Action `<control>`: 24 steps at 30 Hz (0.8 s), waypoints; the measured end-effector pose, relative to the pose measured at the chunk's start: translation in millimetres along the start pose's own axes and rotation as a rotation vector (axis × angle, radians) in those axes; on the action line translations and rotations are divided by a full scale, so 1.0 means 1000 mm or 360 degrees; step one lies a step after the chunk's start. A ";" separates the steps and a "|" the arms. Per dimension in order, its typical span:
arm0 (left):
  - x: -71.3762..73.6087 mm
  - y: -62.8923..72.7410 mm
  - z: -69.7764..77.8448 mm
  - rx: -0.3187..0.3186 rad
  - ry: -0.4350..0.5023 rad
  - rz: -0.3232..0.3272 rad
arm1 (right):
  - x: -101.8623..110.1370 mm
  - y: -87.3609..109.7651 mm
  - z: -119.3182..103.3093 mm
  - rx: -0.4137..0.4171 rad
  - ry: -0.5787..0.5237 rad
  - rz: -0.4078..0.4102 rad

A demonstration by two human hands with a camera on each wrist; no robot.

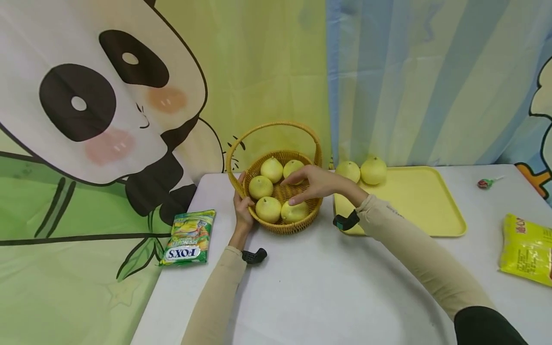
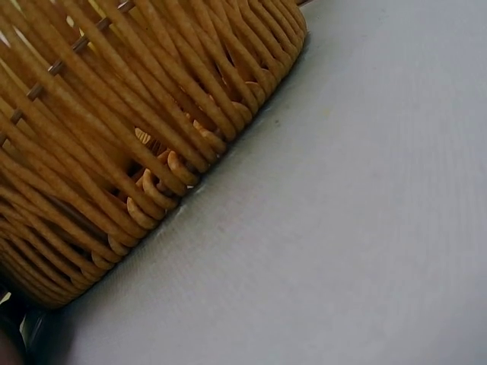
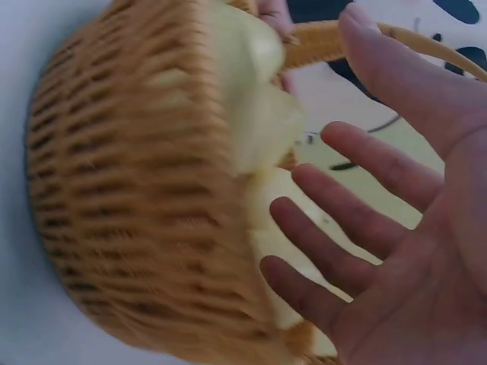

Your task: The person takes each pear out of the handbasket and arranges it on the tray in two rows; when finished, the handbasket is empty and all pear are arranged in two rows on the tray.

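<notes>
The left hand grips the wicker basket by its side; the right hand, spread wide, hovers over round yellow fruits inside

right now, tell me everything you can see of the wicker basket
The wicker basket is round and golden-brown, woven from what looks like cane, with one tall arched handle. It stands upright on the white table, left of the yellow tray, with five yellow fruits visible inside. The left hand holds its left side; the right hand is over its opening.
</notes>
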State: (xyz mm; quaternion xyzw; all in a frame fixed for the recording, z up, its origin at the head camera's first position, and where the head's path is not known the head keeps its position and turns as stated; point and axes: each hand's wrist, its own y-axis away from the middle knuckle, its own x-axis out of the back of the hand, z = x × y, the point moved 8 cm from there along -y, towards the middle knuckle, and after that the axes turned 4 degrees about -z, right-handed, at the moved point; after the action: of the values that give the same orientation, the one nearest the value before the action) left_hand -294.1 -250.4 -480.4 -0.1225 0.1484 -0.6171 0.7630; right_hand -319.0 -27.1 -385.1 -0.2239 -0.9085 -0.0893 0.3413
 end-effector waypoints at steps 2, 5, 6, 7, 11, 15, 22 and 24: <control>-0.001 -0.002 0.000 -0.0004 -0.0008 -0.0009 | -0.010 -0.005 0.002 -0.0009 0.0006 -0.0056; -0.002 -0.003 -0.001 0.0006 -0.0012 -0.0013 | -0.027 -0.010 0.006 -0.0017 0.0054 -0.0153; -0.002 -0.003 -0.001 0.0010 -0.0013 -0.0010 | -0.032 -0.011 0.007 -0.0018 0.0079 -0.0175; -0.001 -0.003 0.000 0.0014 -0.0008 -0.0006 | -0.035 -0.011 0.007 -0.0016 0.0106 -0.0189; -0.001 -0.002 0.003 0.0023 0.0014 -0.0003 | -0.042 -0.011 0.007 -0.0057 0.0194 -0.0228; -0.001 -0.001 0.007 0.0020 0.0024 -0.0020 | -0.045 -0.010 0.008 -0.0113 0.0245 -0.0307; 0.000 0.000 0.002 0.0019 -0.0022 0.0001 | -0.044 -0.013 0.006 -0.0100 0.0325 -0.0333; 0.000 0.000 -0.001 0.0013 -0.0030 -0.0003 | -0.041 -0.013 0.005 -0.0096 0.0317 -0.0272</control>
State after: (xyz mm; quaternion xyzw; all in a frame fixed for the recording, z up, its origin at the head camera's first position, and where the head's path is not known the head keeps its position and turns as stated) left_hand -294.5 -250.6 -481.5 -0.1252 0.1387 -0.6173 0.7642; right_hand -301.5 -51.3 -416.1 -0.1459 -0.8829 -0.1671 0.4140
